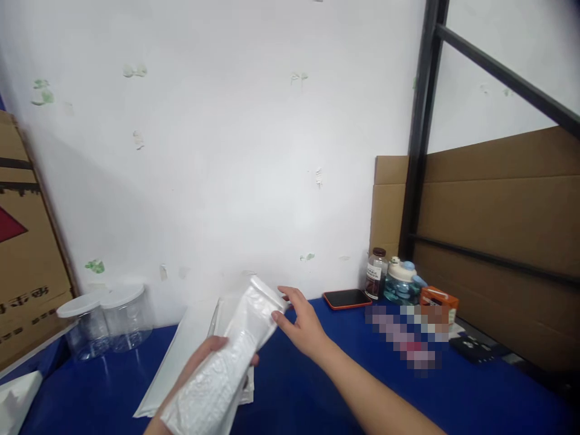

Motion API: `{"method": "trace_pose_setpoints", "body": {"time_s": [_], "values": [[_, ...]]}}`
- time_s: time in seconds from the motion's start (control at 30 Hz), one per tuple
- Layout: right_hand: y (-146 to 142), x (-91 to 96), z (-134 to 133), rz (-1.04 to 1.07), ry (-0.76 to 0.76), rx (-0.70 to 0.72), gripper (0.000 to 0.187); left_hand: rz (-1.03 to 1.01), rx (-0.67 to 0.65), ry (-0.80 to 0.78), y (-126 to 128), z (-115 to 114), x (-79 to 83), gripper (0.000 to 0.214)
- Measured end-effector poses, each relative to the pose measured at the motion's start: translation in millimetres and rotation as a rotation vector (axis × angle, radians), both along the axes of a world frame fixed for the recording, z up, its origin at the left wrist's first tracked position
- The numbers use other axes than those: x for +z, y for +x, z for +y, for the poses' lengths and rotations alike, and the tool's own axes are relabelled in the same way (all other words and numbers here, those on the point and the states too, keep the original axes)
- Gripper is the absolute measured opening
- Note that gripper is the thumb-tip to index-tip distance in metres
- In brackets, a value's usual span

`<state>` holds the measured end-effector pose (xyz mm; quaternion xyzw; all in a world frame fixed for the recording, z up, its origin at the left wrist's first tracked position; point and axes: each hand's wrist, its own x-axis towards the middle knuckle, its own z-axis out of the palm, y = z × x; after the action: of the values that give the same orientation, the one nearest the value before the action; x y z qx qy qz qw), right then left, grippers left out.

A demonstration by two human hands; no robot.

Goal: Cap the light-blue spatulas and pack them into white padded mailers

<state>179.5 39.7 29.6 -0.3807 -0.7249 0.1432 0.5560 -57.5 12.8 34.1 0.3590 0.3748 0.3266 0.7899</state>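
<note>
A long, shiny white plastic package [226,362], like a folded bubble mailer, is tilted in front of me above the table. My left hand [206,353] is wrapped round its middle, with the thumb on top and the fingers partly hidden beneath. At its upper end my right hand [301,320] grips the corner between thumb and fingers. Under and behind the package, flat white mailers [174,356] lie on the blue table. What is inside the package cannot be seen.
Two clear lidded jars [127,320] stand at the left. Toward the back right are a phone [347,299], a brown-capped bottle [376,275], a blue-tinted jug [402,284] and an orange box [438,302]. A black metal post [419,133] and cardboard panels [498,241] border the right side.
</note>
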Motion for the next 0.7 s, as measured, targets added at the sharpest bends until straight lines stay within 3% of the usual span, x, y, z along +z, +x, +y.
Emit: {"method": "trace_pose_setpoints", "body": {"time_s": [0.07,0.13,0.23,0.3,0.37,0.43,0.5,0.6,0.7], "values": [[14,1.3,-5,0.018,-0.002,-0.021,0.031,-0.11,-0.159,-0.083,23,-8,-8.0,0.047],[27,-2.9,-7,0.137,-0.118,0.004,0.027,-0.184,-0.253,-0.117,39,-13,-15.5,0.051],[44,-14.5,-6,0.536,-0.366,0.151,0.028,-0.234,-0.358,-0.128,41,-15,-21.9,0.069],[52,-23.9,-4,0.833,-0.452,0.204,0.025,-0.271,-0.362,-0.09,32,-12,-22.2,0.085],[58,-34.1,2,1.054,-0.508,0.194,0.022,-0.307,-0.285,0.038,20,-7,-18.5,0.096],[60,-44.6,8,1.208,-0.583,0.176,0.02,-0.239,-0.166,0.253,12,-2,-9.4,0.094],[58,-54.2,15,1.327,-0.683,0.177,0.019,0.007,-0.031,0.498,14,0,6.1,0.084],[49,-64.3,22,1.457,-0.837,0.245,0.022,0.438,0.113,0.799,36,-2,39.2,0.071],[40,-68.0,22,1.537,-0.917,0.363,0.027,0.635,0.19,0.938,66,-8,74.5,0.062]]}}
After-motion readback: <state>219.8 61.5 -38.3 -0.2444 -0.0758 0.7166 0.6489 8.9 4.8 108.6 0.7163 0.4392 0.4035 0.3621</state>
